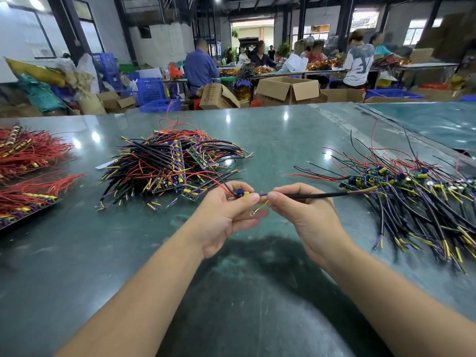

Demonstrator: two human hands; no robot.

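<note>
Here, one wire piece (263, 195) is held just above the green table (283, 140). The left hand (226, 215) pinches its blue-yellow end (242, 194), the right hand (306, 215) pinches its black cord (316, 195). Four wire piles (167, 163) lie around.

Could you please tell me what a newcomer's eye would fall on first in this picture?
First, the two hands in the middle: the left hand pinches a small blue-and-yellow part and the right hand pinches a black cable. Behind them on the green table lies a tangled pile of wired boards, with a second pile to the right and red wire bundles at the left edge.
</note>
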